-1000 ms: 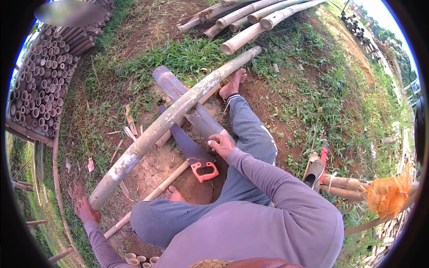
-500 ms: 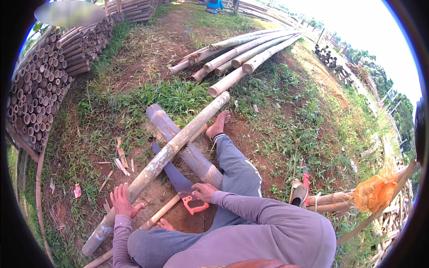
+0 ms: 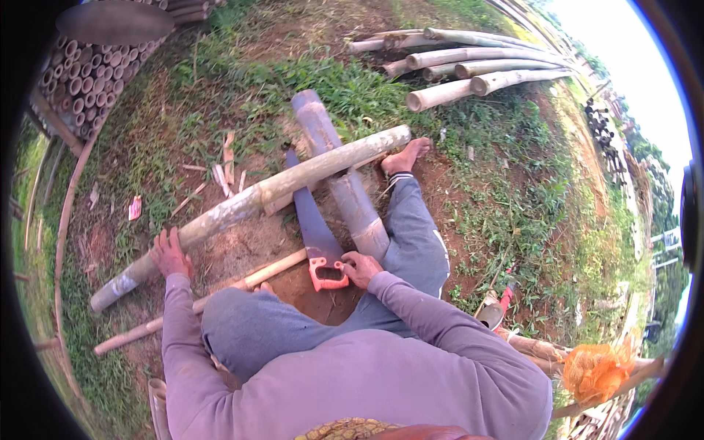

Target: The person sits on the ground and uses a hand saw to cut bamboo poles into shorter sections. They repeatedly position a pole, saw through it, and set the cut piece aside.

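A long, pale, mottled bamboo pole (image 3: 257, 201) lies diagonally in front of the seated worker, crossing over a thick grey bamboo length (image 3: 355, 202). The left hand (image 3: 171, 255) rests on the pole toward its lower-left end, fingers extended and spread across the top rather than clenched. A saw (image 3: 314, 220) with a dark blade and orange handle passes beneath the pole, its tip showing on the far side. At the handle's right edge is the right hand (image 3: 361, 269), fingers bent; from where I stand I cannot tell whether they grasp it. Nearer the knees lies a slimmer pole (image 3: 248, 281). A bare foot (image 3: 408, 155) sits just beside the mottled pole's upper end. Farther out are loose bamboo poles (image 3: 506, 56), stacked cut bamboo (image 3: 88, 82) and an orange net bag (image 3: 598, 372).
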A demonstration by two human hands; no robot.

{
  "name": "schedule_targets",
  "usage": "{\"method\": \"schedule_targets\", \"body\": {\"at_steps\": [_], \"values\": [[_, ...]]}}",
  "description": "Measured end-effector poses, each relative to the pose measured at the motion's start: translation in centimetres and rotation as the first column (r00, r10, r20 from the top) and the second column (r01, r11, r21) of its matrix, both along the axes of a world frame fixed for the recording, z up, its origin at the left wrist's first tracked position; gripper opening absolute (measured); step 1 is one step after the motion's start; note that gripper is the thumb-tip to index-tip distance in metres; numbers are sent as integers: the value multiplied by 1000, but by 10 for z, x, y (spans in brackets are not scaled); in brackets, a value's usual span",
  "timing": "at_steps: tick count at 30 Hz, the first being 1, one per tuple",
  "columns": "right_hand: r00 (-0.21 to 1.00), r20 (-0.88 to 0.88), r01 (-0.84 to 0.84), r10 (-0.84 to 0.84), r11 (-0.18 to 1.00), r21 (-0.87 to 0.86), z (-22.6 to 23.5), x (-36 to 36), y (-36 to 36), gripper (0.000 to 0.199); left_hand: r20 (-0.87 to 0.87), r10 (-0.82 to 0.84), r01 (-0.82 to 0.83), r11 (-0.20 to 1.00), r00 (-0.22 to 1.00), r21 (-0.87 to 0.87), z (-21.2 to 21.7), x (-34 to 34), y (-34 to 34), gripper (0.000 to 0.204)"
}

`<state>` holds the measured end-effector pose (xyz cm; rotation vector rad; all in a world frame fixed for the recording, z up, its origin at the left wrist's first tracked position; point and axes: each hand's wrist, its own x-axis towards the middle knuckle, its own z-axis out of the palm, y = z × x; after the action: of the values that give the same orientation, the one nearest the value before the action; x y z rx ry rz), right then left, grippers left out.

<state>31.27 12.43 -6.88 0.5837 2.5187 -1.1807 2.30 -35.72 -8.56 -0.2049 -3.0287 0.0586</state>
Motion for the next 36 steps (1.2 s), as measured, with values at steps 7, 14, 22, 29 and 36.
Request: {"method": "schedule_targets", "body": {"at_steps": [7, 14, 22, 29, 36], "values": [[948, -177, -259, 264, 964, 54, -26, -30, -47, 40, 303, -291, 219, 943, 908, 250, -63, 129, -42, 77], [745, -97, -563, 660, 700, 439, -29, -78, -94, 79, 472, -166, 226, 972, 866, -72, -59, 137, -8, 38], [678, 63, -664, 732, 574, 479, -48, -97, -113, 88, 468, -240, 236, 969, 850, 68, -45, 145, -46, 21], [753, 94, -612, 651, 641, 464, -30, -102, -121, 85, 517, -229, 223, 972, 825, 74, 21, 142, -97, 54], [866, 181, -499, 466, 828, 255, -33, -109, -98, 81, 364, -229, 256, 966, 903, -28, 32, 128, -168, 55]]}}
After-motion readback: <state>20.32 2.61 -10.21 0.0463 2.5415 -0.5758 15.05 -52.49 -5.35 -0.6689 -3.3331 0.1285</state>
